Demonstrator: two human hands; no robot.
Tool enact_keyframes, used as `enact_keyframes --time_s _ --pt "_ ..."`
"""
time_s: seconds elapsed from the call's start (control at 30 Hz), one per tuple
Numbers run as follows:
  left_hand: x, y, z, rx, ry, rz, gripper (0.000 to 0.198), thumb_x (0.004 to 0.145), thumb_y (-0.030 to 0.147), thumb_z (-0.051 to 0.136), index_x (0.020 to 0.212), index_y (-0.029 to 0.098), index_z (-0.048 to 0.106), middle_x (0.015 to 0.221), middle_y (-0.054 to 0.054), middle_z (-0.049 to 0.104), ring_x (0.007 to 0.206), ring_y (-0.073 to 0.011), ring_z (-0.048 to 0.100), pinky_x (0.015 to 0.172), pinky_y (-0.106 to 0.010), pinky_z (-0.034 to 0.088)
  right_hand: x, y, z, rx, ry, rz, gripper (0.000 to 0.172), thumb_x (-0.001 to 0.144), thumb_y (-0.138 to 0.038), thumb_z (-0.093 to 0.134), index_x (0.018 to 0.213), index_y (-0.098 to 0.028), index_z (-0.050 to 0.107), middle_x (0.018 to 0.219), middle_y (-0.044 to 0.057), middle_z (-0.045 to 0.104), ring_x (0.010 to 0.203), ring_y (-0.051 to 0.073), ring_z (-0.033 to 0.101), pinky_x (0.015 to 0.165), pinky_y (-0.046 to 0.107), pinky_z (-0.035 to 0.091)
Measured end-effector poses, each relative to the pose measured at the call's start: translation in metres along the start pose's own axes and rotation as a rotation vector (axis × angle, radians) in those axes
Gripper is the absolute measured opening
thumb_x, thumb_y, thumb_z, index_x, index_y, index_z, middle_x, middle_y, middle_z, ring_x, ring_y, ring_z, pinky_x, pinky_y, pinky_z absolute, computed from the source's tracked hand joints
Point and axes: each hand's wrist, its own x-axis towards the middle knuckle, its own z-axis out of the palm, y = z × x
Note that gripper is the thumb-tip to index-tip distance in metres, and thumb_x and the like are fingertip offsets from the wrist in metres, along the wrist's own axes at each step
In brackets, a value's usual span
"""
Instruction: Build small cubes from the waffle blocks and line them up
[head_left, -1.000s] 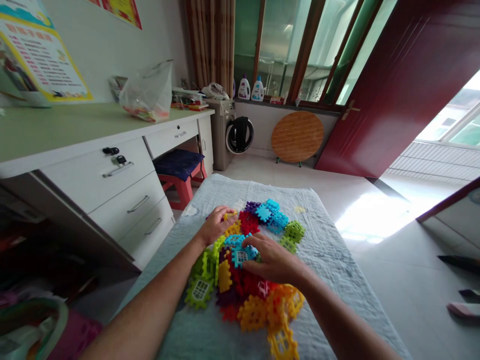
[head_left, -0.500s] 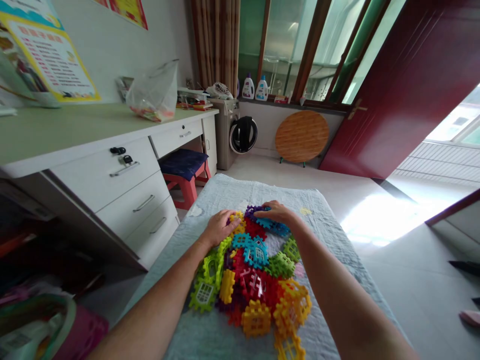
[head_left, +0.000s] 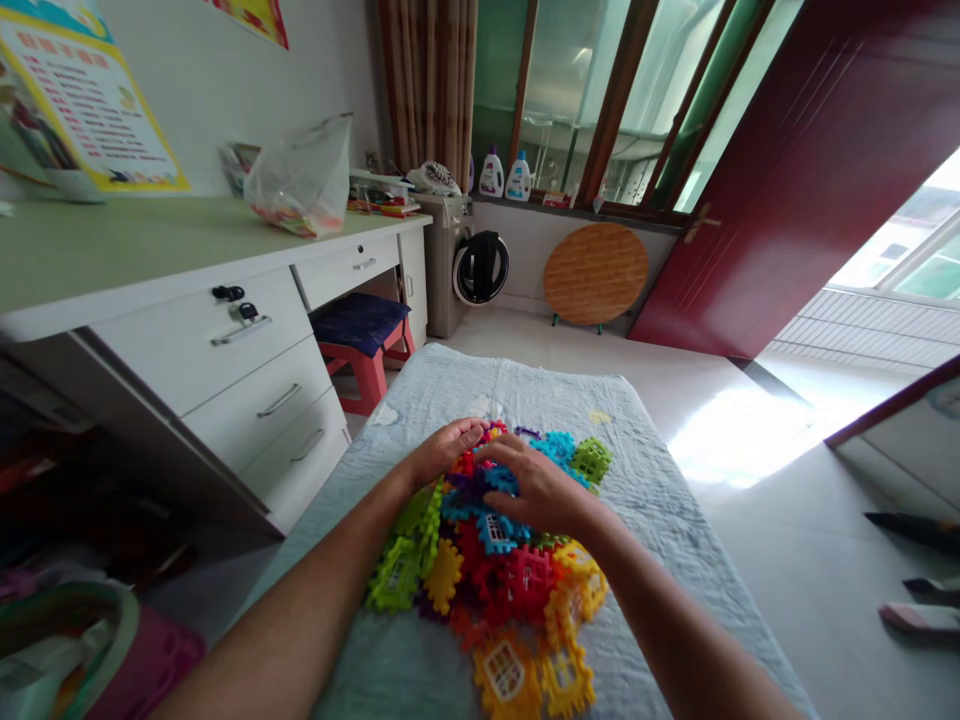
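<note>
pulling back, the right hand (head_left: 536, 485) now covers the blue tiles (head_left: 495, 525).

I see my left hand (head_left: 442, 448) and right hand (head_left: 536, 487) resting palm-down, fingers spread, on a heap of coloured plastic blocks (head_left: 495, 570) in the middle of a pale blue quilt (head_left: 660, 520). A green block (head_left: 592, 458) lies toward the quilt's right edge; yellow ones (head_left: 525, 675) reach its near edge.

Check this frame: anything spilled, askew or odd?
Nothing damaged. The plastic tiles lie in a loose, overlapping heap on the blanket, some tilted on edge. Left hand and right hand both rest on the heap's far side. A round tabletop leans against the wall.
</note>
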Motion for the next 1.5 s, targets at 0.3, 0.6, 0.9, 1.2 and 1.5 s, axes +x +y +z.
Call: enact_keyframes --time_s 0.3,0.6,0.9,1.2,1.5 --pt "0.007 0.006 0.006 0.326 0.218 0.118 0.047 0.083 0.056 0.046 0.106 0.017 0.062 0.109 -0.007 0.064 0.106 -0.0247 0.056 0.096 -0.036 0.04 -0.054 -0.047 0.053 -0.259 -0.04 0.176 0.101 0.047 -0.06 0.076 0.136 -0.034 0.036 0.152 0.008 0.014 0.133 0.047 0.003 0.102 0.067 0.012" --pt "-0.025 0.02 -0.032 0.539 0.099 0.001 0.055 0.073 0.059 0.057 0.111 0.02 0.062 0.12 -0.008 0.061 0.115 -0.0294 0.052 0.101 -0.037 0.036 -0.064 -0.028 0.039 -0.319 -0.052 0.229 0.082 0.056 -0.033 0.073 0.132 -0.033 0.043 0.148 0.01 0.024 0.131 0.041 0.02 0.101 0.059 0.025" --pt "-0.118 -0.004 -0.024 0.788 -0.139 0.049 0.117 0.043 0.059 0.079 0.142 0.026 0.028 0.144 -0.013 0.034 0.132 -0.0366 0.029 0.11 -0.048 0.022 -0.098 0.009 -0.012 -0.183 0.123 0.281 0.074 0.073 -0.035 0.063 0.14 -0.034 0.032 0.141 0.008 0.038 0.126 0.029 0.038 0.101 0.049 0.033" --pt "-0.096 -0.001 0.029 0.739 -0.092 0.139 0.121 0.045 0.055 0.081 0.145 0.028 0.017 0.141 -0.013 0.039 0.126 -0.0351 0.038 0.107 -0.047 0.028 -0.128 0.047 -0.008 -0.092 0.068 0.553 0.097 0.061 -0.056 0.07 0.143 -0.026 0.028 0.127 0.014 0.053 0.116 0.035 0.048 0.094 0.052 0.038" --pt "-0.084 0.01 0.059 0.427 -0.149 0.189 0.109 0.056 0.04 0.081 0.144 0.027 0.018 0.146 -0.01 0.032 0.13 -0.0287 0.036 0.109 -0.043 0.029 -0.1 0.031 0.016 0.281 0.145 0.431 0.093 0.061 -0.039 0.076 0.141 -0.029 0.029 0.133 0.009 0.049 0.121 0.032 0.046 0.099 0.051 0.038"
